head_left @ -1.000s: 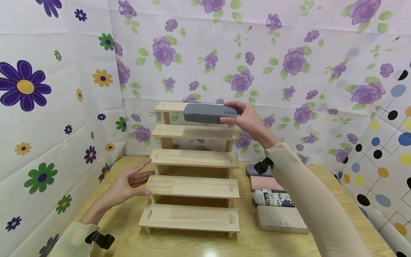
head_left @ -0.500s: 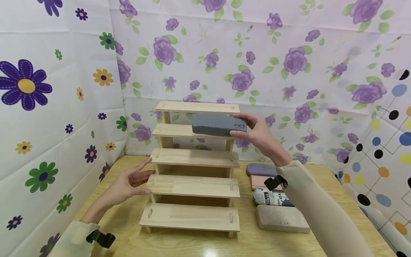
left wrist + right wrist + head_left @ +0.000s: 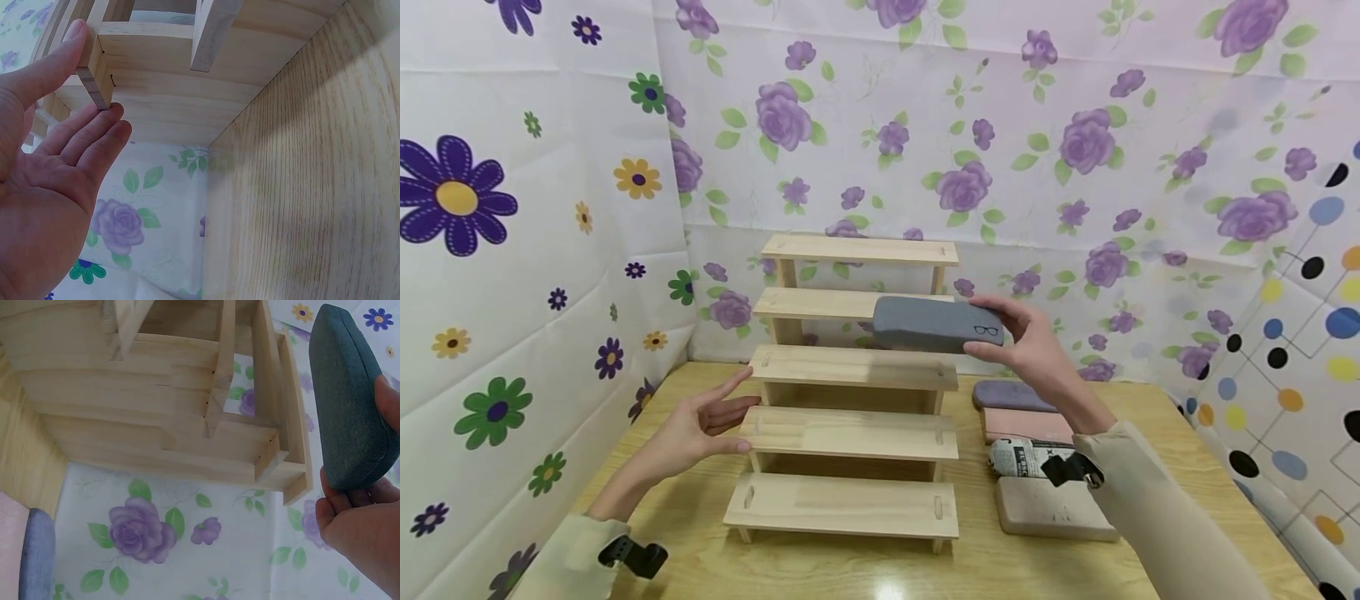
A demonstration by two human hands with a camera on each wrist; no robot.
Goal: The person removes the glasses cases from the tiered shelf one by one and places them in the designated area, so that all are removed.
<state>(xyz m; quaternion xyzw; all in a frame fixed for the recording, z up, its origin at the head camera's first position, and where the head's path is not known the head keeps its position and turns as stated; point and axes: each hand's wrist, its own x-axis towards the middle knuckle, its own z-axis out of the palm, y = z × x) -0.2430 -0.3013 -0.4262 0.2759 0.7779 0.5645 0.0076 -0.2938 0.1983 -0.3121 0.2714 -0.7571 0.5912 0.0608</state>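
Observation:
A grey-blue glasses case (image 3: 925, 322), with a small glasses drawing near its right end, is held by my right hand (image 3: 1037, 354). Thumb and fingers grip that end, and the case hovers in front of the right side of the upper steps of a wooden stepped rack (image 3: 842, 504). In the right wrist view the case (image 3: 350, 400) looks dark green and stands apart from the rack. My left hand (image 3: 688, 429) touches the rack's left side, thumb at the second step from the bottom and index finger at the third. Its fingers are fairly straight in the left wrist view.
Right of the rack, a purple case (image 3: 1011, 396), a pink case (image 3: 1026, 425), a black-and-white printed case (image 3: 1018, 458) and a beige case (image 3: 1056, 508) lie in a row on the wooden table (image 3: 985, 575). Flowered sheets (image 3: 880, 108) surround the table.
My right hand has carried the glasses case down and to the right, from the top step to in front of the steps below. The left hand stays at the rack's side.

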